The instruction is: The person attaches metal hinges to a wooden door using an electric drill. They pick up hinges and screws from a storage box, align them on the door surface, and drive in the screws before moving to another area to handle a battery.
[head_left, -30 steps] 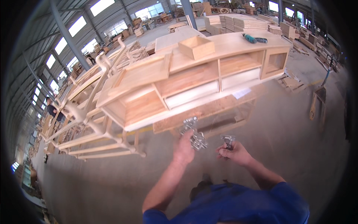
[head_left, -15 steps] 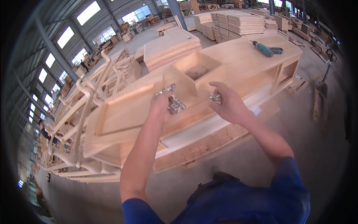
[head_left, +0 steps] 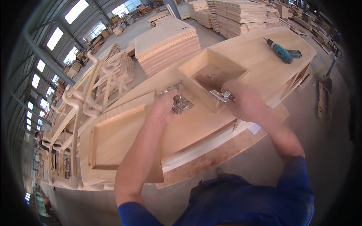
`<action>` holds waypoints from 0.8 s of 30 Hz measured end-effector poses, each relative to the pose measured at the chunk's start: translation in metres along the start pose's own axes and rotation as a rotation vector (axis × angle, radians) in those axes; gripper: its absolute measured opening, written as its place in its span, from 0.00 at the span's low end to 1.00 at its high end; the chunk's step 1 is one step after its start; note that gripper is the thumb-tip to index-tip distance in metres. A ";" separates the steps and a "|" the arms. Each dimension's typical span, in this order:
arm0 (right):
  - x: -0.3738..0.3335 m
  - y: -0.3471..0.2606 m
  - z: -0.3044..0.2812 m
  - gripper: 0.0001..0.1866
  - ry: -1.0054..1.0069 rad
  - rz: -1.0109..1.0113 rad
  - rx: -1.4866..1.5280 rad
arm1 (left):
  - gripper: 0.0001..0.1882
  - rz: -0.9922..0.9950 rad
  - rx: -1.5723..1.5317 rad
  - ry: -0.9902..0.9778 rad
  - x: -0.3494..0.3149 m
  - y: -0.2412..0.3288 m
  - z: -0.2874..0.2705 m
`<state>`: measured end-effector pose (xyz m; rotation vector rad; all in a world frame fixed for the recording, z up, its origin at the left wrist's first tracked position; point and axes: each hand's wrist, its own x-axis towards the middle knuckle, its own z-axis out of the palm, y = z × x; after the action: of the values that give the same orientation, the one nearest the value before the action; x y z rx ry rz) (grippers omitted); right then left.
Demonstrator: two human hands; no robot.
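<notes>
We see several metal fittings (head_left: 183, 104) bunched in the left hand (head_left: 165, 108), above the wooden surface (head_left: 260, 47) and left of an open box. They lie at mixed angles: the upper piece slants up to the right, while the lower ones run down to the right. A single fitting (head_left: 221, 96) is in the right hand (head_left: 246, 101), over the box's near side; its flat end points left and its long axis runs roughly crosswise, dipping to the right.

The wooden box (head_left: 203, 93) stands with its left wall between the two hands' loads, and we make out a few small metal pieces (head_left: 209, 76) inside. Farther right lies a teal drill (head_left: 279, 52), its bit toward the far left. A framed panel (head_left: 122, 137) rests on the left, partly covered by our left forearm. Stacked boards (head_left: 169, 47) stand beyond, with curved wooden frames (head_left: 77, 109) to the left.

Our left fingers are curled around the bunch, leaving the pieces jutting out. Our right fingers are closed on the single fitting with little gap; blur hides their exact contact.
</notes>
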<state>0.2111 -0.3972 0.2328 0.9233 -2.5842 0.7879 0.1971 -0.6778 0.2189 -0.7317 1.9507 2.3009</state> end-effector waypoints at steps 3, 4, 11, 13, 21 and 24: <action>-0.001 0.008 -0.010 0.13 0.071 0.058 0.123 | 0.08 0.014 0.105 -0.045 0.011 0.002 0.011; -0.004 0.011 -0.013 0.13 0.123 0.058 0.172 | 0.08 0.016 0.164 -0.063 0.014 0.003 0.014; -0.026 0.013 -0.020 0.10 0.292 0.100 0.481 | 0.13 0.247 0.598 -0.036 0.001 0.021 0.028; -0.027 0.006 -0.021 0.11 0.244 0.095 0.532 | 0.16 0.265 0.631 -0.043 0.003 0.022 0.019; -0.030 -0.041 0.004 0.14 -0.014 0.173 0.930 | 0.36 0.478 0.955 -0.073 -0.039 0.044 -0.056; -0.038 -0.053 0.017 0.18 -0.105 0.226 1.022 | 0.36 0.808 1.149 0.019 -0.073 0.036 -0.103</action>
<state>0.2730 -0.4225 0.2232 0.8895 -2.3065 2.2705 0.2839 -0.7624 0.2690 0.1973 3.3197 0.8260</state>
